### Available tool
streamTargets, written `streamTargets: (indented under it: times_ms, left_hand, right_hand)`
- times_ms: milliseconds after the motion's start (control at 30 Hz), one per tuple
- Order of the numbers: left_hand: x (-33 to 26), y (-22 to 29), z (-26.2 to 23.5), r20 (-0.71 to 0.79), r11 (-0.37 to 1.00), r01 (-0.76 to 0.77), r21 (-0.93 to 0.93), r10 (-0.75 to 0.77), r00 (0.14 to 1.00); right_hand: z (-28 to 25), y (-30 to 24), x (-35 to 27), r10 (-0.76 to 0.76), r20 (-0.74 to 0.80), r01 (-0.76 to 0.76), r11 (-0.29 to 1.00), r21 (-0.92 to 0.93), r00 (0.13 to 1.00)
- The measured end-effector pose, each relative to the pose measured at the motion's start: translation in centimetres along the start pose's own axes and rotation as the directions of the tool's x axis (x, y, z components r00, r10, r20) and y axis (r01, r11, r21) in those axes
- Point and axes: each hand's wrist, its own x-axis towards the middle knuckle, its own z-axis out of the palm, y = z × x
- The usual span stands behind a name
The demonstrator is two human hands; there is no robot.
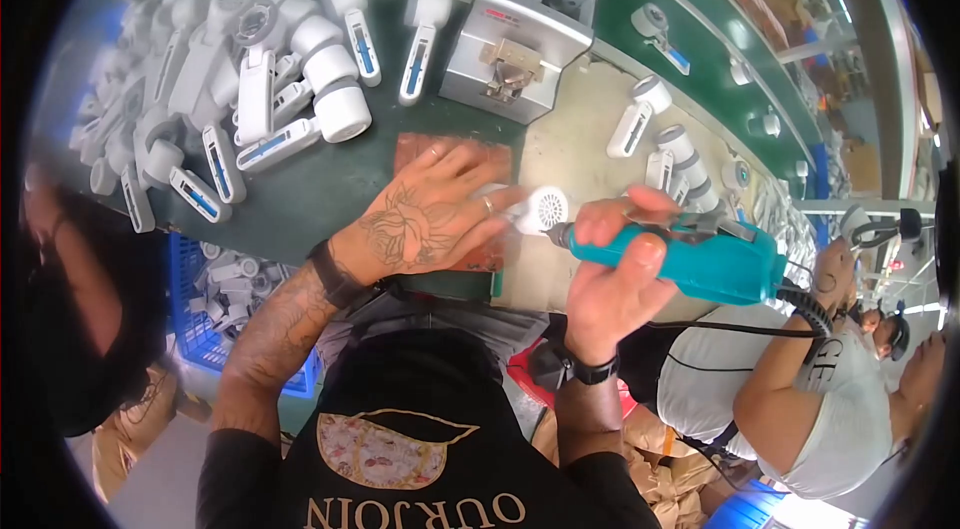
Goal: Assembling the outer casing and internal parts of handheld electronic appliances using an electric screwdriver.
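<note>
At the worktop's near edge, the left hand lies flat, fingers spread, pinning a white round-grilled plastic part on a worn brown pad. The right hand, wrist bent inward, has its grip closed around a smooth teal electric screwdriver, tip at the part.

Bright, even light falls from overhead, and the glossy green strip beyond the grey machine throws back pale glare. The white parts left of that machine look slightly washed out and soft. Straight edges bow toward the black circular rim (fisheye), and the far right beyond the machine smears into overexposed blur.
</note>
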Motion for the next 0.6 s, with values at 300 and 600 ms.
streamTargets:
  times_ms: [300,600]
  left_hand:
    - [-0.2,-0.3,1.0,-0.035,0.991,0.097,-0.09,-0.101,0.994]
    - [-0.6,-0.3,1.2,0.026,0.983,0.126,-0.134,-0.123,0.992]
  right_hand:
    - [1.5,2.4,0.8,-0.001,0.094,-0.001,1.0,0.018,0.996]
    - [1.6,3.8,0.5,0.044,0.171,-0.05,0.998,0.03,0.984]
